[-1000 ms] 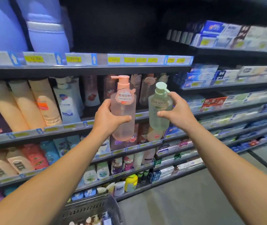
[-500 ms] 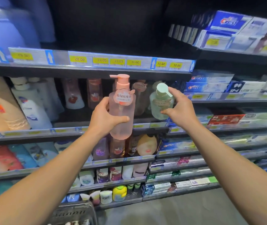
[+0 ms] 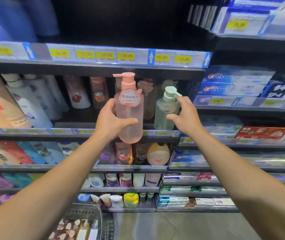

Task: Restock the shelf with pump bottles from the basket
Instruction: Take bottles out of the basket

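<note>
Two hands up at the shelf [image 3: 103, 131]: left hand [image 3: 111, 121] is wrapped around a pink pump bottle [image 3: 129, 115], holding it upright in front of the shelf edge. Green pump bottle [image 3: 166, 111] is standing on the shelf, right hand [image 3: 184, 116] loose beside it, fingers by the pump. Basket [image 3: 88, 220] sits down below.

My one camera sits on my head, facing forward and slightly down at the store shelves [image 3: 93, 134] from close, arm's reach (both my forearms stretch into view), with the basket [image 3: 86, 220] at the bottom edge.
</note>
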{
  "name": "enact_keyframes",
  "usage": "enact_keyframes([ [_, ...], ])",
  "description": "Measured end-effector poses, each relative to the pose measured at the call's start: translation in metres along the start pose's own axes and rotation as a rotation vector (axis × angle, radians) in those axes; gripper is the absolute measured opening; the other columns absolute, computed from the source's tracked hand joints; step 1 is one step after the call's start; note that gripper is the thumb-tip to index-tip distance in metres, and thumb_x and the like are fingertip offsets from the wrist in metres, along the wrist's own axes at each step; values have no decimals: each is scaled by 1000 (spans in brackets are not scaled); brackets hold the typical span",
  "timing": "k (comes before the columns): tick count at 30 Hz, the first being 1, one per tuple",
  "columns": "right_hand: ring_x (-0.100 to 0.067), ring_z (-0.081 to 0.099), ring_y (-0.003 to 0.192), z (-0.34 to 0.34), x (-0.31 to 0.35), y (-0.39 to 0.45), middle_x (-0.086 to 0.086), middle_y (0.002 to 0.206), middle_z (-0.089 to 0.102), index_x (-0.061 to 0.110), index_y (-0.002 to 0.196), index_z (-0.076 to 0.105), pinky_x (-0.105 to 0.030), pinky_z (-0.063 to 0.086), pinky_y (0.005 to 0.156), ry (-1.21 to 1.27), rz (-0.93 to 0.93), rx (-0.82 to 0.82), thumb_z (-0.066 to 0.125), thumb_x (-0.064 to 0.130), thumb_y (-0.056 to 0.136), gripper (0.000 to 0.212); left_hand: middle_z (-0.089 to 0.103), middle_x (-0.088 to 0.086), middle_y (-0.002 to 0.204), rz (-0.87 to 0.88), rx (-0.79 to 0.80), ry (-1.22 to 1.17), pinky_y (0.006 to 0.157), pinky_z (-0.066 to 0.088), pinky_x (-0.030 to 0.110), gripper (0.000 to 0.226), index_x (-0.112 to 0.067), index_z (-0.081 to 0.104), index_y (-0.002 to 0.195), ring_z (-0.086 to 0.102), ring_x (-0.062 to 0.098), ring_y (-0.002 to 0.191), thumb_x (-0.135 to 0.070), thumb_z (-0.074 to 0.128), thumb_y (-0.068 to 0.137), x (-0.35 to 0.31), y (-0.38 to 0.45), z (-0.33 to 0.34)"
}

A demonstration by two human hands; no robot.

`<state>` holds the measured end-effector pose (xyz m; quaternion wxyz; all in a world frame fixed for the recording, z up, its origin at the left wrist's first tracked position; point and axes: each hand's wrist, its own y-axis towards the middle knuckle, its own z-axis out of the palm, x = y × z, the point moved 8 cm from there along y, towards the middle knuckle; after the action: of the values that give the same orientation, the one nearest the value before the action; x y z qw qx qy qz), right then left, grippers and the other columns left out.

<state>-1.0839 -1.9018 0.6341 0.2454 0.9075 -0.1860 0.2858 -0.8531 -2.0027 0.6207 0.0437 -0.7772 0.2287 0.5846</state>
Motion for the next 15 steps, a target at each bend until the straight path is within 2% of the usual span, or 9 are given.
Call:
enact_keyframes([
  [4, -20, 50, 105, 8, -13, 7, -3, 119, 53, 14, 122, 45, -36, 44, 89, 122, 91, -30, 77, 17, 78, 55, 67, -9, 115, -20, -28, -30, 92, 55, 47, 77, -26, 56, 121, 64, 14, 106, -30, 91, 53, 0, 3, 2],
  [8, -23, 48, 97, 13, -17, 14, -8, 111, 52, 10, 103, 43, -31, 36, 77, 132, 173, -35, 68, 17, 87, 31, 67, -9, 115, -26, -39, -38, 91, 55, 47, 79, -26, 56, 122, 64, 14, 107, -31, 91, 52, 0, 3, 5],
  [10, -23, 48, 101, 15, -19, 14, -9, 113, 51, 8, 105, 43, -29, 34, 79, 180, 210, -34, 62, 16, 91, 25, 66, -8, 117, -29, -39, -36, 92, 55, 48, 77, -26, 55, 123, 63, 16, 108, -26, 92, 56, 2, 3, 7],
  [12, -22, 47, 113, 18, -21, 12, -8, 128, 48, 8, 124, 40, -28, 34, 86, 254, 254, -11, 57, 17, 94, 35, 65, -7, 119, -31, -38, -26, 93, 54, 49, 76, -26, 54, 125, 62, 16, 110, -24, 93, 59, 5, 3, 8],
  [15, -23, 40, 131, 24, -25, 6, -4, 147, 38, 17, 149, 16, -28, 32, 97, 352, 307, 11, 61, 23, 91, 74, 65, -7, 120, -29, -29, -13, 93, 54, 50, 77, -27, 54, 125, 62, 17, 110, -24, 93, 59, 7, 3, 9],
])
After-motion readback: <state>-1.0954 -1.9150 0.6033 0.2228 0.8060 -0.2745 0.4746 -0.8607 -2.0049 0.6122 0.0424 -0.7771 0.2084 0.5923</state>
